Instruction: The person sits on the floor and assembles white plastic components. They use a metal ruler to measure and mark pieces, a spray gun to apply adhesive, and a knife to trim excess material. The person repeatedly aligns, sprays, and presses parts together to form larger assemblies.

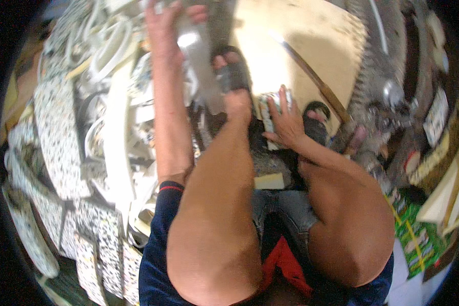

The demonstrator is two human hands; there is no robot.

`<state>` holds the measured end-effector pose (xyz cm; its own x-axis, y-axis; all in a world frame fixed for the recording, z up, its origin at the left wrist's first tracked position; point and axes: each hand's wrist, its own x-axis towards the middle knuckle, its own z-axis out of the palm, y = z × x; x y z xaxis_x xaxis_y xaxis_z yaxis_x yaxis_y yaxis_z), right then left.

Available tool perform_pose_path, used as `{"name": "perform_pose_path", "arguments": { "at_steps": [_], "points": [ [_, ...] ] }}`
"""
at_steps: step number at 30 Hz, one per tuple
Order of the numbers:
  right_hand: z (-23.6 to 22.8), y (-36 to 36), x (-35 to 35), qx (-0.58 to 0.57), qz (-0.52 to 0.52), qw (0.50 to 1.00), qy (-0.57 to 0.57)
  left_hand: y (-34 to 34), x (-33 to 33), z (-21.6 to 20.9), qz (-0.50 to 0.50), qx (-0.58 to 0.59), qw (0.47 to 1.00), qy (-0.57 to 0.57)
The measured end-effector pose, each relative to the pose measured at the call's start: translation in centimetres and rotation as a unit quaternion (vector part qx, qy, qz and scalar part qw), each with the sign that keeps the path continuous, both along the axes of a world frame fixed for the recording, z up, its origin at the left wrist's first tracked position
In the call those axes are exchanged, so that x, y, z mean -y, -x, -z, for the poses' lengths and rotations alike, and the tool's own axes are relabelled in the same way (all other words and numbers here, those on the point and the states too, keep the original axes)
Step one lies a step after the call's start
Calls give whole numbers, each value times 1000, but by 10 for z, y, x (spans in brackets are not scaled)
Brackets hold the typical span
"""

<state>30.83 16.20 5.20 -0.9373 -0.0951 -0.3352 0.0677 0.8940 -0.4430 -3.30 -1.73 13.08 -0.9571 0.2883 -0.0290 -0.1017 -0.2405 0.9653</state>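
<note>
My left hand (171,23) reaches far forward at the upper edge, over a pile of pale scraps. It is blurred and partly cut off, so its grip does not show. Beside it is a shiny, translucent strip (194,56), smeared by motion. With fingers spread and flat, my right hand (288,122) lies on a small speckled foam block (266,115) between my feet. Just beyond that block is a pale board (270,30). A knife with a long wooden handle (311,74) rests across the board, its tip pointing away to the left.
Speckled foam slabs (61,137) and white curved offcuts (118,127) are heaped at the left. My sandalled feet (233,76) are close to the board. A green printed package (418,237) and pale strips (454,188) lie at right. A small yellowish piece (269,181) sits between my legs.
</note>
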Motion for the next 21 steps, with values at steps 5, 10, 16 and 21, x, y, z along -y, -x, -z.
{"name": "perform_pose_path", "arguments": {
  "at_steps": [5,10,16,21],
  "points": [
    [13,48,-18,-192,-4,980,56,-20,-11,-18,34,132,989,-63],
    [4,70,-34,-145,12,984,-105,-31,-17,-32,15,36,989,-146],
    [-6,50,-26,-62,162,985,-2,-31,-9,-28,10,85,996,-27],
    [-87,71,-101,-72,304,830,461,-32,-5,-41,82,94,989,77]
  ]
}}
